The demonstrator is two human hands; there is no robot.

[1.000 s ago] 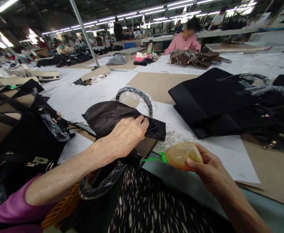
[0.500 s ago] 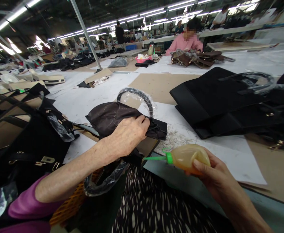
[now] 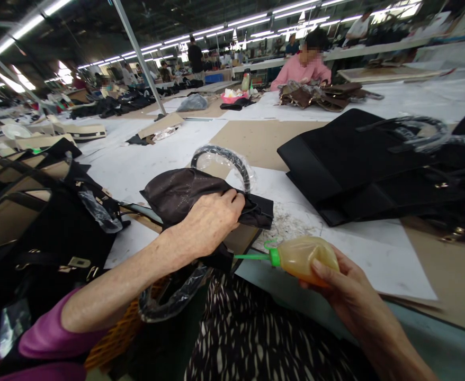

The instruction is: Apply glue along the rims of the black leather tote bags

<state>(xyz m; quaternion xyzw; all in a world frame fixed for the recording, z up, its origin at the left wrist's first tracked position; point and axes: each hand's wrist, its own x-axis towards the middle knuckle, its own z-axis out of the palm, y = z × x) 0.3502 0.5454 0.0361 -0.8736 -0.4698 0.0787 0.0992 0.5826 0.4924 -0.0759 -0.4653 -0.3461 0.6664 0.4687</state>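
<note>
From the head camera, the left hand (image 3: 212, 219) clasps a black bag (image 3: 262, 209) by its bunched dark lining (image 3: 177, 190), fingers bent over the cloth and the thumb hidden. The right hand (image 3: 339, 278) is wrapped around a soft squeeze bottle (image 3: 304, 256), its thumb pressing the near side; yellowish, translucent walls show orange liquid low inside. The bottle lies nearly level, and its thin green nozzle (image 3: 252, 257) points toward the left hand, the tip at the bag's edge just below that hand; I cannot tell whether it touches.

One plastic-wrapped handle (image 3: 238, 163) arches up just beyond the left hand, and another wrapped handle (image 3: 169, 312) hangs below the left wrist. A group of black bags with tan insides (image 3: 65, 222) stands left of the left hand. More black bags (image 3: 328, 159) lie beyond the right hand. White paper (image 3: 375, 254) covers the bench (image 3: 427, 320) beside the right hand, and brown board (image 3: 260, 137) lies beyond both hands. Farther off, a co-worker in pink (image 3: 292, 71) sits behind a brown pile (image 3: 315, 96).
</note>
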